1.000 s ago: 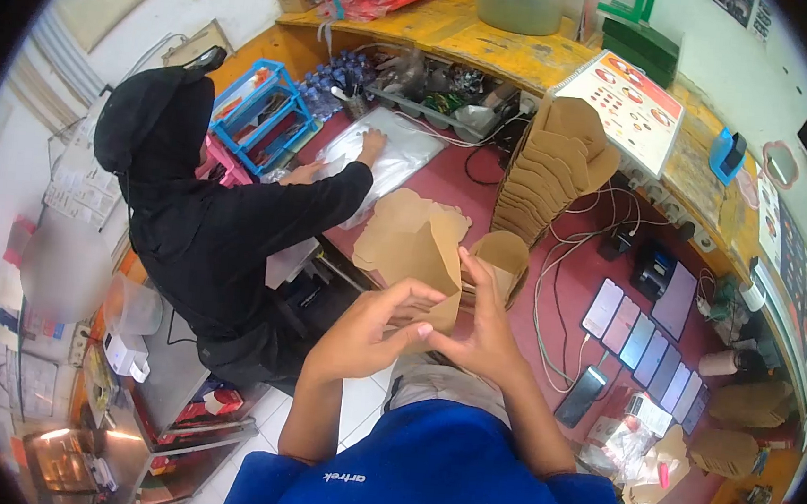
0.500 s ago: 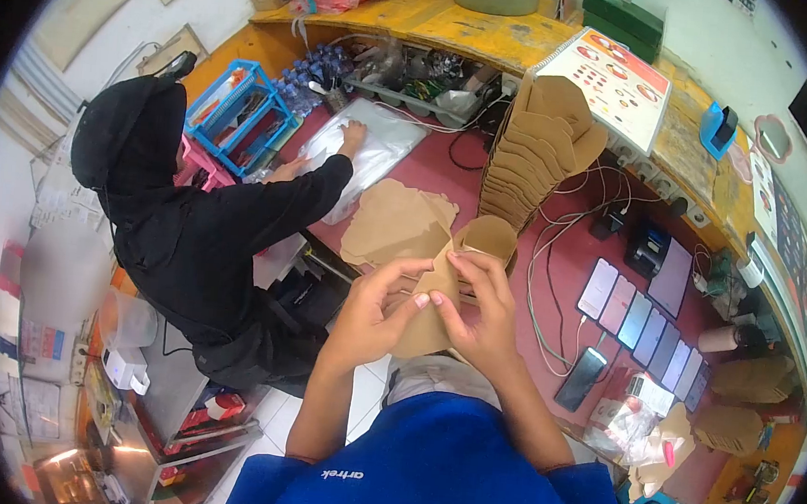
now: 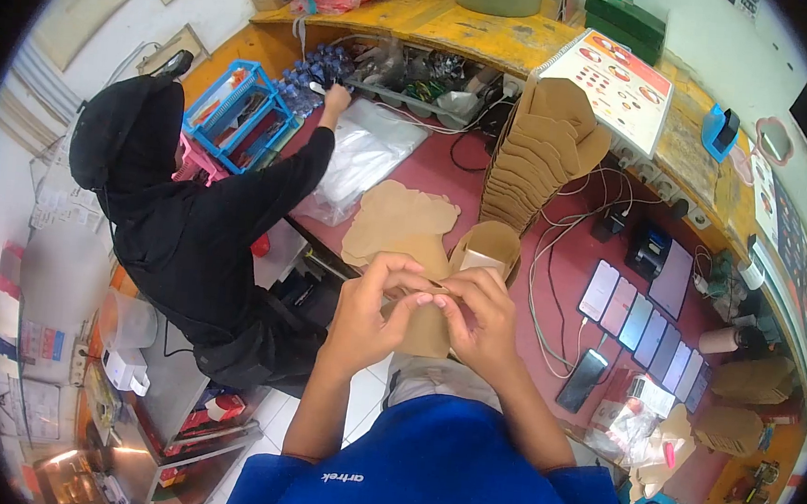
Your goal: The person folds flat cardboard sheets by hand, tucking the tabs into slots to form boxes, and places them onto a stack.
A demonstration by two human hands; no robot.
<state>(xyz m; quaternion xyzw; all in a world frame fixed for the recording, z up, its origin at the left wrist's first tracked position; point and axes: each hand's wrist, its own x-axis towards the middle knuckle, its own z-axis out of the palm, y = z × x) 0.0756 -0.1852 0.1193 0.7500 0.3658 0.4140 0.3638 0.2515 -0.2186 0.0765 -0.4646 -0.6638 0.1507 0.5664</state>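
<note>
Both of my hands pinch a brown cardboard piece (image 3: pixel 426 331) in front of my waist. My left hand (image 3: pixel 375 311) grips its left side between thumb and fingers, and my right hand (image 3: pixel 476 316) grips the right side. Its upper edge is bent between my fingertips, which partly hide it. Just beyond, a formed brown cardboard box (image 3: pixel 487 244) stands on the red tabletop (image 3: pixel 532 309). Flat brown cardboard blanks (image 3: pixel 401 221) lie to its left. Behind it rises a tall stack of nested cardboard boxes (image 3: pixel 540 149).
A co-worker in black (image 3: pixel 208 208) stands at my left, one hand (image 3: pixel 337 98) near the blue basket rack (image 3: pixel 239 116). Clear plastic bags (image 3: pixel 369 150) lie beside that arm. On the right are several phones (image 3: pixel 635 322), cables and a black device (image 3: pixel 648 248).
The cardboard's raised upper part has folded down between my fingers, and my hands have closed over it. The co-worker's hand has moved from the plastic bags up toward the back of the table.
</note>
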